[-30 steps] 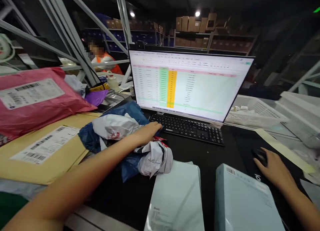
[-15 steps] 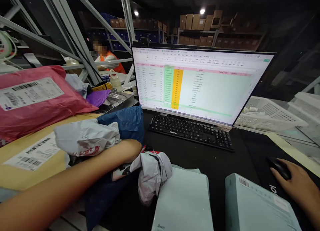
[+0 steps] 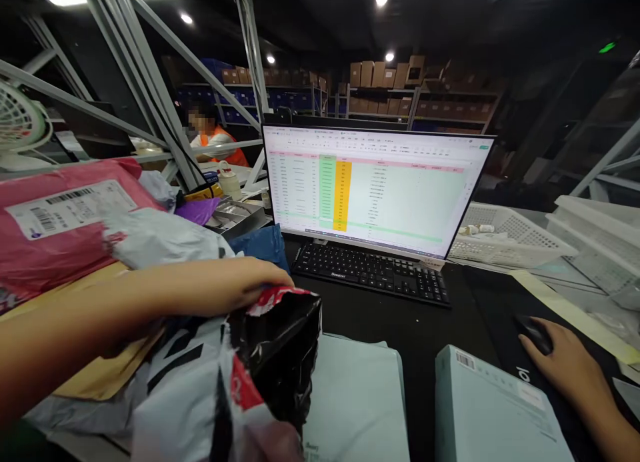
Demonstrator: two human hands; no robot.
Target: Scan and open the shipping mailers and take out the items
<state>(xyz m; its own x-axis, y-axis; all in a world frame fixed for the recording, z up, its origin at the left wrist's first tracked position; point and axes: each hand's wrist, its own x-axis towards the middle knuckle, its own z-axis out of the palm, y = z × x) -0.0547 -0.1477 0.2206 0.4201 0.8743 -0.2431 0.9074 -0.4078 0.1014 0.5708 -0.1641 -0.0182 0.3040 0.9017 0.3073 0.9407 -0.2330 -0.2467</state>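
My left hand (image 3: 255, 285) grips the edge of a grey-white plastic mailing bag (image 3: 185, 389) with red and black print. The bag's mouth gapes to the right and shows its black lining; whether anything lies deep inside I cannot tell. Beside the mouth, a pale blue-green box (image 3: 357, 395) lies on the black desk mat. Another pale blue-green box (image 3: 495, 402) with a barcode label lies farther right. My right hand (image 3: 565, 362) is curved over a black computer mouse (image 3: 534, 334) on the mat. A black keyboard (image 3: 370, 275) is between the hands, farther back.
A monitor (image 3: 400, 202) showing a spreadsheet stands behind the keyboard. At left are a pink parcel (image 3: 60, 215), a yellow padded envelope (image 3: 110, 369) and a blue bag (image 3: 265, 243). White perforated baskets (image 3: 515, 239) stand at right. A person (image 3: 215, 139) in an orange vest sits beyond the metal frame.
The crumpled grey-white bag has been spread out, and its black inside now faces right. My left hand has risen slightly with its edge. The right hand stays on the mouse; the view has tilted up.
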